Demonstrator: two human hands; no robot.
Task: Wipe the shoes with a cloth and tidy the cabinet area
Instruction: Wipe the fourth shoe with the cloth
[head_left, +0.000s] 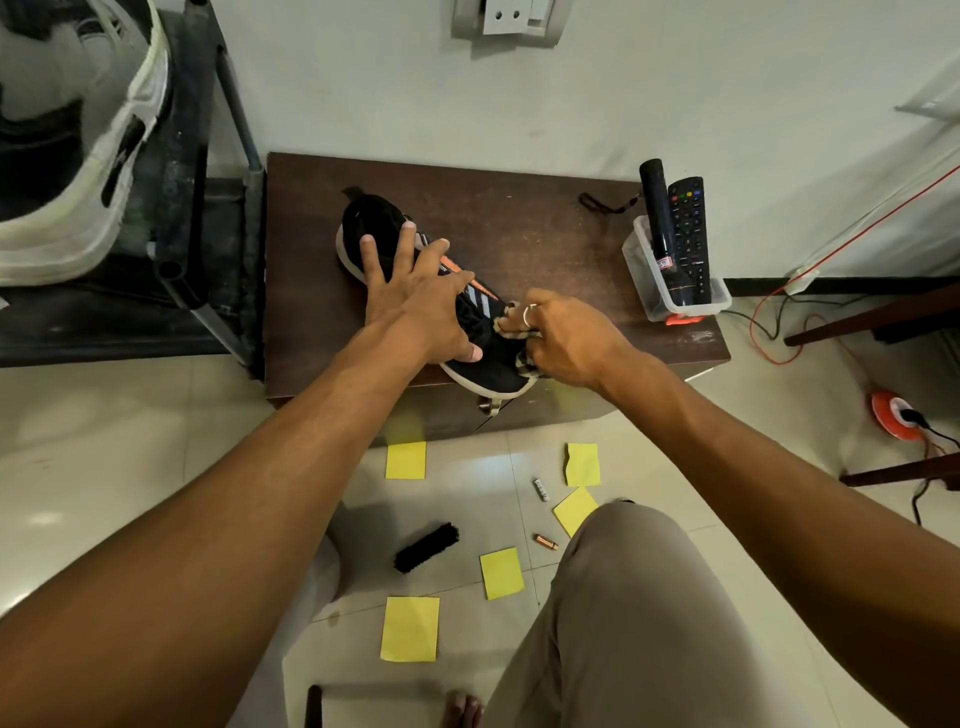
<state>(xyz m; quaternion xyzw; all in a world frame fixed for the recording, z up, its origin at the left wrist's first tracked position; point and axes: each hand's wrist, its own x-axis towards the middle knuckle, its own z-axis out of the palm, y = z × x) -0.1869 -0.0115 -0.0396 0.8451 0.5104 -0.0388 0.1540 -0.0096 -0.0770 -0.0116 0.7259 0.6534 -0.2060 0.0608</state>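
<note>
A black sneaker with a white sole and striped side lies on the dark wooden cabinet top, toe toward me. My left hand lies spread over its upper with straight fingers, pressing it down. My right hand grips a bunched beige cloth against the toe end of the shoe. Most of the cloth is hidden inside my fist.
A clear tub at the cabinet's right holds a black torch and a remote. On the floor lie several yellow sticky notes, a black brush and two batteries. A metal rack stands left; cables trail at the right.
</note>
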